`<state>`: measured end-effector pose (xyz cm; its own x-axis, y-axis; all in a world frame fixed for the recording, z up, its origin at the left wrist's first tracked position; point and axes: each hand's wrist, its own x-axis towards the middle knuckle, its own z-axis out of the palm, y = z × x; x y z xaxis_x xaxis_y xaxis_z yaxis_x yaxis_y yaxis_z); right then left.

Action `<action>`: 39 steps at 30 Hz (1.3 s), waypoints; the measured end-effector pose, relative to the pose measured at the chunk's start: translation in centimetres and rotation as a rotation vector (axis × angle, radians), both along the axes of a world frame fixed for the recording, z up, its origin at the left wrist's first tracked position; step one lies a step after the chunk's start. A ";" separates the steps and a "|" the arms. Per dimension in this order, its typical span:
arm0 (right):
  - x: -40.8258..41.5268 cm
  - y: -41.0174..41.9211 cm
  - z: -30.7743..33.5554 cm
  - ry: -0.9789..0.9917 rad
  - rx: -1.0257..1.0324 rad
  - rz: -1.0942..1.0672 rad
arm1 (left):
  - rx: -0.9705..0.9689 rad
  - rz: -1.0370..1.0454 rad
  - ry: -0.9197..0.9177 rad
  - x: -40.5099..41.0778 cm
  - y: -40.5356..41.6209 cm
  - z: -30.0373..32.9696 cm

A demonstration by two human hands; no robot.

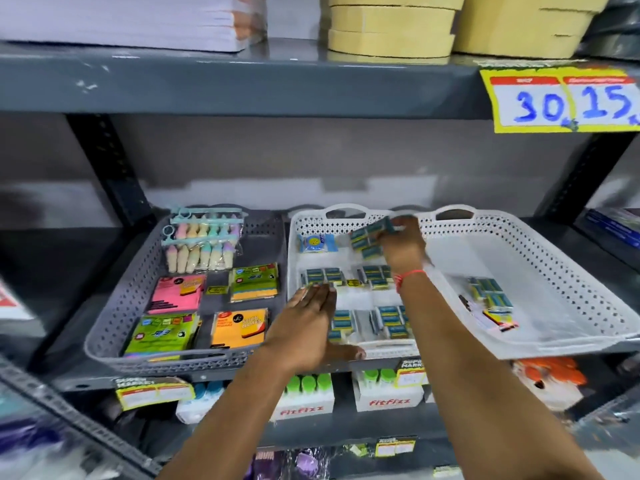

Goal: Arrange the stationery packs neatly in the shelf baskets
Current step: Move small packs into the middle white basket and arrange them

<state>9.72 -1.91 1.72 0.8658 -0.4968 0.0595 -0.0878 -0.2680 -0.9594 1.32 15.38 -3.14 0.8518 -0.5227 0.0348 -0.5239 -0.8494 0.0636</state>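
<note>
Three baskets stand side by side on the grey shelf. The middle white basket holds several teal stationery packs in rows. My right hand is shut on one teal pack at the back of this basket. My left hand lies flat with fingers together at the basket's front left, its fingertips beside a teal pack and its thumb on the front rim. A blue round-label pack lies at the back left. The right white basket holds a few loose packs.
The grey basket on the left holds sticky-note packs and a bag of pastel chalk-like sticks. Yellow price tags hang from the shelf above. Boxes of green-capped items sit on the shelf below.
</note>
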 end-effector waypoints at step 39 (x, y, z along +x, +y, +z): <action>-3.8 -11.5 -4.0 0.617 -0.515 -0.267 | -0.007 -0.374 0.139 0.4 -11.8 0.7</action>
